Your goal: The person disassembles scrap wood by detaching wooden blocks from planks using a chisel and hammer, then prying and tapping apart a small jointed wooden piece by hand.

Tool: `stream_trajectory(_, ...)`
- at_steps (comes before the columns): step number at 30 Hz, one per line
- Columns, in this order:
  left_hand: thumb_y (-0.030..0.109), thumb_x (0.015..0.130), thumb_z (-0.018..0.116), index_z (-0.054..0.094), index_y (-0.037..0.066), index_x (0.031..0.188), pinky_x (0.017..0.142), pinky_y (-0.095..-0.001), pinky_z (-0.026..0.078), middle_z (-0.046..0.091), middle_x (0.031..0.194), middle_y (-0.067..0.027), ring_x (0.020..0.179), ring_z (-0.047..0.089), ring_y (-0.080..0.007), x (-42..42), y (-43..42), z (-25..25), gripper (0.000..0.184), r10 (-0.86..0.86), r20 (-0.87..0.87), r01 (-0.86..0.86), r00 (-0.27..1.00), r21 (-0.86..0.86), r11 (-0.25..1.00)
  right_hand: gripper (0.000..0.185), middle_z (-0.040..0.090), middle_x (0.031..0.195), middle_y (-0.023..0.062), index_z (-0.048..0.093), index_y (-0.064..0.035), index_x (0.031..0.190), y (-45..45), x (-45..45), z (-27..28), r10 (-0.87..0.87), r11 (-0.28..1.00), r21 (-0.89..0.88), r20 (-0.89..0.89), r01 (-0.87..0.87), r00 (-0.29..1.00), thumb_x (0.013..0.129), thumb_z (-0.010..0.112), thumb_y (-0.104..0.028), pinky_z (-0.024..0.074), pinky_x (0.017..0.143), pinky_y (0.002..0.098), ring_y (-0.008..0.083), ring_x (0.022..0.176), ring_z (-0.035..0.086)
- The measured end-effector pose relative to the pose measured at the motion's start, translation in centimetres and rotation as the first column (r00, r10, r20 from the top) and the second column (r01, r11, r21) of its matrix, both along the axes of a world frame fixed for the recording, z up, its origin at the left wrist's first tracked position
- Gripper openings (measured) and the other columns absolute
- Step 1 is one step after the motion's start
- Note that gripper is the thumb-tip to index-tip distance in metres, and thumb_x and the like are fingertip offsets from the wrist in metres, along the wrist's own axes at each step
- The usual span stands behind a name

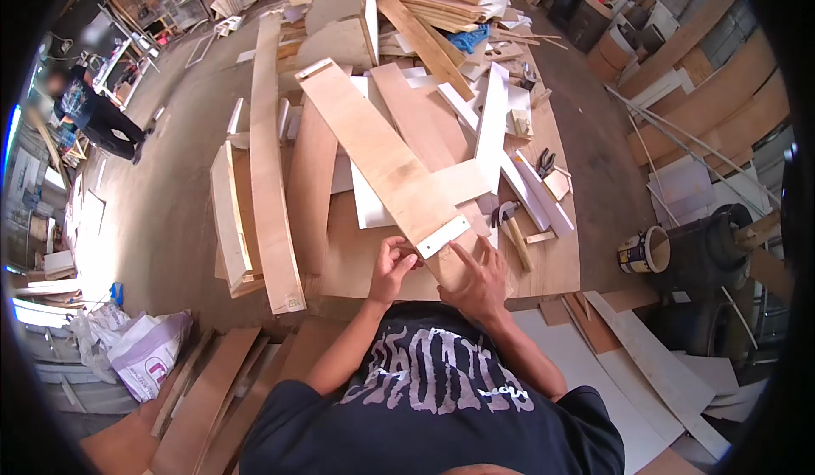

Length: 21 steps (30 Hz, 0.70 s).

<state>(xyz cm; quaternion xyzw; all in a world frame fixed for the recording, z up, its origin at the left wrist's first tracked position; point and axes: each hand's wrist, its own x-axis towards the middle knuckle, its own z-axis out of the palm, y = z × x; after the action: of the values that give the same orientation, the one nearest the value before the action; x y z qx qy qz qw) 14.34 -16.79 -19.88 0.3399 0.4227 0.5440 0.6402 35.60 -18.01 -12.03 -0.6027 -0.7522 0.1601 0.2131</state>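
A long plywood board (373,148) slants across the worktable toward me, with a white strip (442,236) across its near end. Dark dots, perhaps holes or screw heads, mark the strip. My left hand (392,273) is beside the board's near left corner, its fingers curled in toward the thumb; whatever they pinch is too small to make out. With fingers spread, my right hand (480,278) reaches over the near end, its fingertips at the strip's lower edge. Just right of that hand lies a hammer (515,239) with a wooden handle.
Boards and offcuts are piled on the worktable (356,254), including a long plank (270,152) at left. Pliers (545,163) lie at right. A paint bucket (645,251) stands on the floor. Another person (89,110) stands far left. Panels (628,365) lie near me.
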Motion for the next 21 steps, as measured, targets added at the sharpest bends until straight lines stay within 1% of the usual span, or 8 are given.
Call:
stream_trajectory(3,0.008,0.099,0.065,0.041,0.002,0.141,0.094,-0.0344,0.054,0.068,0.114,-0.0129,0.102,0.066,-0.0190,-2.5,-0.5,0.0,0.049,0.058,-0.019,-0.058,0.998,0.019,0.998,0.095,0.042,0.150,0.0268,0.061,-0.0276,0.145,1.2,-2.8,-0.7,0.026,1.000,0.001,-0.062,-0.026,0.998,0.056,0.093,-0.035,0.0366,0.114,0.0546,0.0464,0.137,0.042)
stream_trajectory(7,0.010,0.098,0.062,0.042,0.002,0.153,0.102,-0.0338,0.048,0.062,0.130,-0.0081,0.115,0.059,-0.0163,-5.5,-0.1,-0.6,0.059,0.189,-0.062,-0.185,0.980,0.063,0.981,0.108,0.042,0.151,0.0263,0.048,-0.0251,0.154,4.3,-8.1,-2.8,0.050,0.998,0.029,-0.122,-0.047,0.991,0.056,0.092,-0.036,0.0366,0.114,0.0547,0.0446,0.138,0.043)
stream_trajectory(8,0.009,0.098,0.060,0.044,0.001,0.153,0.105,-0.0341,0.046,0.061,0.132,-0.0088,0.118,0.058,-0.0175,-6.0,0.5,-1.2,0.058,0.269,-0.103,-0.254,0.957,0.140,0.957,0.115,0.043,0.150,0.0251,0.038,-0.0243,0.159,5.2,-9.6,-2.9,0.054,0.998,0.029,-0.095,-0.052,0.994,0.057,0.092,-0.036,0.0353,0.115,0.0543,0.0438,0.138,0.042)
stream_trajectory(9,0.008,0.098,0.058,0.046,0.001,0.153,0.108,-0.0344,0.044,0.061,0.135,-0.0095,0.120,0.058,-0.0188,-6.7,0.8,-2.0,0.057,0.349,-0.142,-0.315,0.926,0.215,0.924,0.115,0.043,0.150,0.0251,0.038,-0.0243,0.159,6.0,-11.1,-3.0,0.069,0.997,0.031,-0.100,-0.066,0.993,0.057,0.092,-0.036,0.0353,0.115,0.0543,0.0438,0.138,0.042)
stream_trajectory(11,0.007,0.097,0.056,0.049,-0.002,0.151,0.114,-0.0353,0.040,0.059,0.140,-0.0117,0.128,0.055,-0.0210,-7.8,1.0,-2.3,0.055,0.388,-0.170,-0.358,0.906,0.181,0.916,0.115,0.041,0.149,0.0273,0.037,-0.0280,0.159,7.9,-13.9,-3.5,0.062,0.998,0.014,-0.209,-0.061,0.976,0.059,0.092,-0.041,0.0324,0.116,0.0543,0.0460,0.138,0.041)
stream_trajectory(13,0.008,0.095,0.055,0.048,-0.003,0.151,0.119,-0.0390,0.035,0.057,0.147,-0.0150,0.137,0.051,-0.0242,-8.3,1.4,-1.7,0.058,0.404,-0.189,-0.382,0.895,0.144,0.913,0.115,0.041,0.148,0.0262,0.035,-0.0264,0.159,9.7,-16.4,-4.2,0.081,0.997,0.036,-0.216,-0.075,0.973,0.061,0.092,-0.044,0.0326,0.115,0.0540,0.0455,0.138,0.040)
stream_trajectory(18,0.010,0.100,0.059,0.052,-0.002,0.148,0.111,-0.0322,0.042,0.058,0.144,-0.0120,0.128,0.056,-0.0181,-8.7,-0.4,-3.2,0.050,0.492,-0.236,-0.488,0.838,0.079,0.869,0.106,0.040,0.150,0.0258,0.040,-0.0255,0.156,10.9,-21.0,-6.3,0.057,0.998,0.001,-0.093,-0.058,0.994,0.066,0.090,-0.046,0.0324,0.115,0.0530,0.0463,0.138,0.038)
stream_trajectory(21,0.014,0.101,0.061,0.056,0.000,0.145,0.106,-0.0288,0.044,0.059,0.143,-0.0100,0.122,0.058,-0.0148,-9.3,-1.2,-5.0,0.047,0.491,-0.363,-0.538,0.792,-0.034,0.842,0.098,0.038,0.153,0.0267,0.046,-0.0219,0.152,11.4,-22.5,-7.5,0.054,0.998,-0.027,-0.051,-0.055,0.997,0.068,0.089,-0.047,0.0336,0.115,0.0531,0.0470,0.138,0.039)
